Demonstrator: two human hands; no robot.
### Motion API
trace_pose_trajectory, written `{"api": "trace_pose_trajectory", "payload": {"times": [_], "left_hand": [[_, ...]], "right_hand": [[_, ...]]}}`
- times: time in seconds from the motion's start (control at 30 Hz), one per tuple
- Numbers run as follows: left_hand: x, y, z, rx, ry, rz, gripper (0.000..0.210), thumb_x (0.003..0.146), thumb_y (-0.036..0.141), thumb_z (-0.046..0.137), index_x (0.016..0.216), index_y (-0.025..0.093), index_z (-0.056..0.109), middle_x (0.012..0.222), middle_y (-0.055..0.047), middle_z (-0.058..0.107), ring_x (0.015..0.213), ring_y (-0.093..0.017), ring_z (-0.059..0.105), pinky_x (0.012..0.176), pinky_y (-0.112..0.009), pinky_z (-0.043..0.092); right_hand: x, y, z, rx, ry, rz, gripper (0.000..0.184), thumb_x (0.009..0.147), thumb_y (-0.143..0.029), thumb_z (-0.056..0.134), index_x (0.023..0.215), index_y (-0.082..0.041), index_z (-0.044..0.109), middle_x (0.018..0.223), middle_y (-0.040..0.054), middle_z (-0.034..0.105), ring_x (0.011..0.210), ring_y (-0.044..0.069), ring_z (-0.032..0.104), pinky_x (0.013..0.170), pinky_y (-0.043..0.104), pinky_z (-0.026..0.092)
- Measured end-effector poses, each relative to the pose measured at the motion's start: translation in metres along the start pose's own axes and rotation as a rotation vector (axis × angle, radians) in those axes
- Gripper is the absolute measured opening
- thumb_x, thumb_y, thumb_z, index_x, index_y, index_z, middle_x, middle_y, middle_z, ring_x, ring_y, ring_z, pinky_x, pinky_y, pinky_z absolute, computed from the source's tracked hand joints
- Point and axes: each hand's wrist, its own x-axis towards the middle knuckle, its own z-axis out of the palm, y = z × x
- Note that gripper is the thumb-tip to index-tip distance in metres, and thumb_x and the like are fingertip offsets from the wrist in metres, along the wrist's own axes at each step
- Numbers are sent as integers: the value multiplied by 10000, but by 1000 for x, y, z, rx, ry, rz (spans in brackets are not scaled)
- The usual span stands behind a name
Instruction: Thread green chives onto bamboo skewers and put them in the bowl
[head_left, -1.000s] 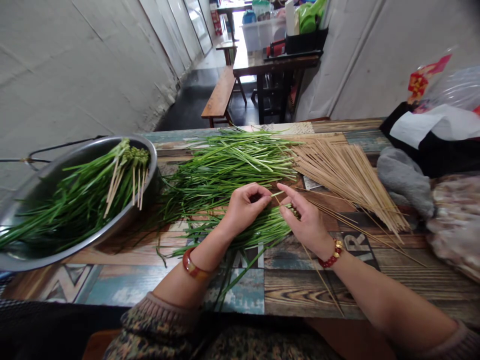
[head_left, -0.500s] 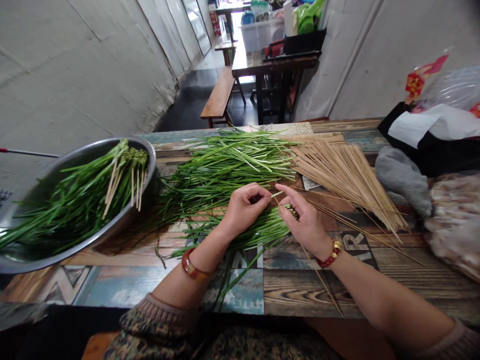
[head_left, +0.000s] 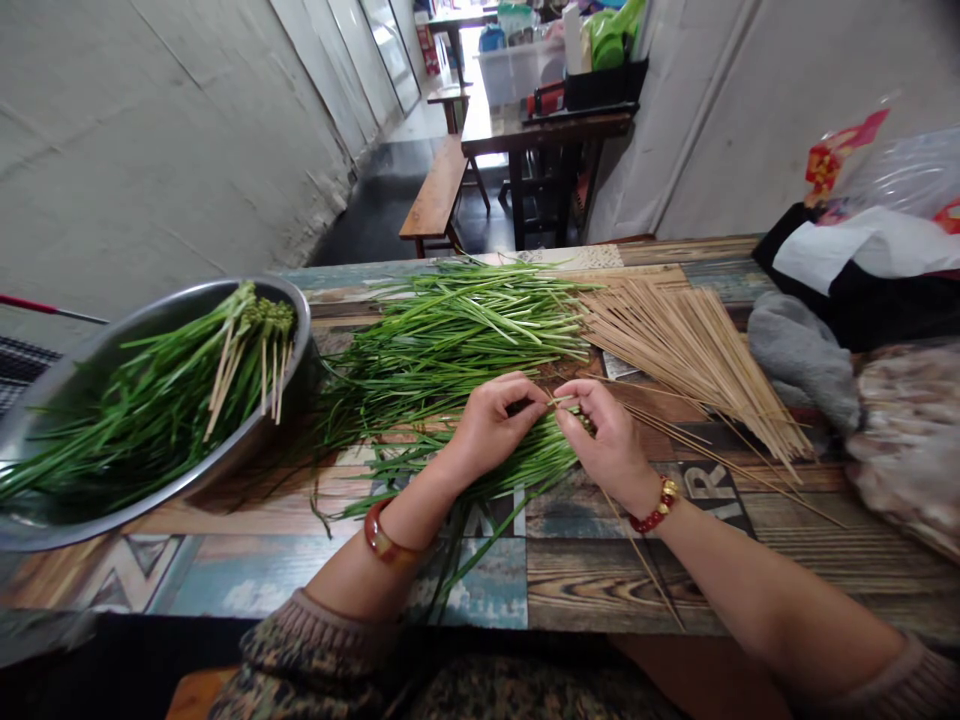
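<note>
My left hand (head_left: 495,428) is closed in a pinch on the pale end of a garlic chive, its fingertips meeting those of my right hand. My right hand (head_left: 609,445) is closed around a thin bamboo skewer (head_left: 646,560), whose long end slants down toward the table's near edge. Chives (head_left: 536,462) are bunched beneath both hands, their cut ends gathered by my right fingers; how many sit on the skewer is hidden. Just beyond lies a heap of loose chives (head_left: 465,325). Right of it is a fanned pile of bamboo skewers (head_left: 675,350).
A metal basin (head_left: 304,345) at the left holds skewered chives (head_left: 262,320). On the right are a grey cloth (head_left: 799,355), a filled clear plastic bag (head_left: 907,430) and a black item with white paper (head_left: 855,250). A bench (head_left: 439,190) and another table (head_left: 495,125) stand beyond.
My hands have come together, and the fingertips now meet at the chive end and skewer tip. My right index finger has curled in. The view has shifted slightly.
</note>
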Motion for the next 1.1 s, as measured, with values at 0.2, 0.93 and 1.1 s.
{"api": "trace_pose_trajectory", "payload": {"times": [0.2,0.93,1.1], "left_hand": [[-1,2,2,17,16,6,117,839,147,591,748,149,664,744,-27,654,710,-119,591,678,-230,448],[0,-3,-12,40,-174,-88,82,807,144,601,756,141,666,746,-21,642,686,-115,562,635,-219,419],[3,-7,-24,32,-240,-73,120,811,172,599,713,135,659,730,-27,631,678,-116,560,637,-225,426]], "right_hand": [[0,1,0,-9,3,21,158,836,-226,550,993,-209,565,875,37,674,752,164,616,705,298,483],[0,-3,-1,-85,-34,29,118,826,-250,564,911,-189,618,798,33,674,685,161,599,650,282,460],[-1,-3,0,-105,-68,-4,80,818,-253,577,842,-191,622,752,20,651,656,153,568,639,277,447]]}}
